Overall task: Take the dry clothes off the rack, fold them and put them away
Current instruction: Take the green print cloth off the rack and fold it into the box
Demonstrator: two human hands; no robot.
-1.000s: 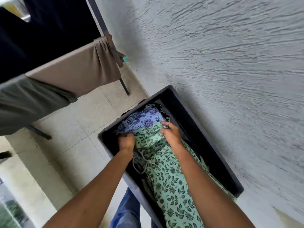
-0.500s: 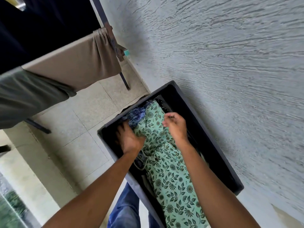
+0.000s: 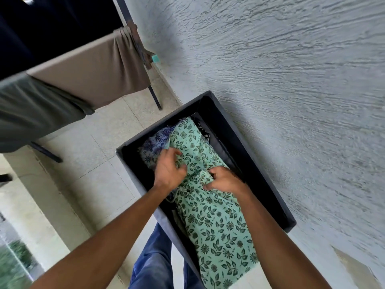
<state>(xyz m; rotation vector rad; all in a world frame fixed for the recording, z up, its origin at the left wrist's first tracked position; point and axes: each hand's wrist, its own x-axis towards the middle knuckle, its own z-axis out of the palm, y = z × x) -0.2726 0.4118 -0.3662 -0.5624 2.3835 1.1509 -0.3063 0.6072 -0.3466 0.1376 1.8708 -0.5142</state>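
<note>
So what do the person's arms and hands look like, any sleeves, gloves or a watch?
The left arm and right arm are bare, no sleeve in view. The left hand and right hand wear no gloves, watch or visible ring. Blue jeans show below.

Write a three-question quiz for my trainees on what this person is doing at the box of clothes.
1. True or false: the green leaf-print garment lies partly inside the black box.
2. Which cloth shows beside it in the box? A) blue floral cloth B) red towel C) white sock
3. Which is nearer the textured wall: the left hand or the right hand?
Key: 1 true; 2 A; 3 the right hand.
</note>
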